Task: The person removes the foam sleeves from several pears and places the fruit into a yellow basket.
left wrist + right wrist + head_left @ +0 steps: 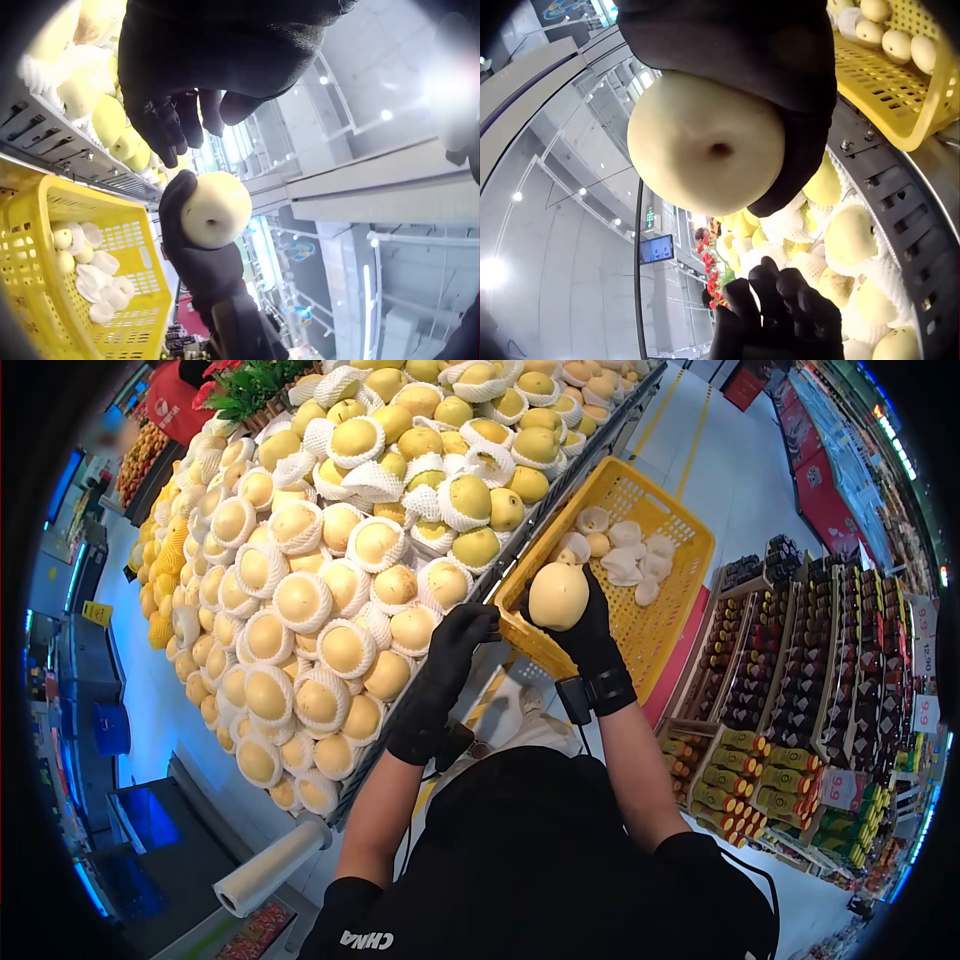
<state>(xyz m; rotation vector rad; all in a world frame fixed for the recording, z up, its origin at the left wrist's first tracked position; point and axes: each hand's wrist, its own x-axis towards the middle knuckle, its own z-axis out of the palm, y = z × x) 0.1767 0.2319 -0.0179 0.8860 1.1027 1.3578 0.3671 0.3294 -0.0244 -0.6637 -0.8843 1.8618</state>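
Note:
My right hand (594, 635), in a black glove, grips a large pale yellow pear (558, 597) over the near end of a yellow plastic crate (690, 545). No foam net covers this pear, and its small dark hollow faces the camera in the right wrist view. My gloved left hand (448, 675) hovers at the edge of the fruit display, left of the pear. Its fingers (169, 135) hang loosely curled with nothing in them. Inside the crate lie white foam nets (625, 563) and several pears (64, 261).
A sloping heap of pears in foam nets (300, 600) fills the display to the left, with a dark metal rail (889, 184) along its edge. Shelves of jars (775, 670) stand at right. A roll of plastic bags (270, 868) projects from the display's near corner.

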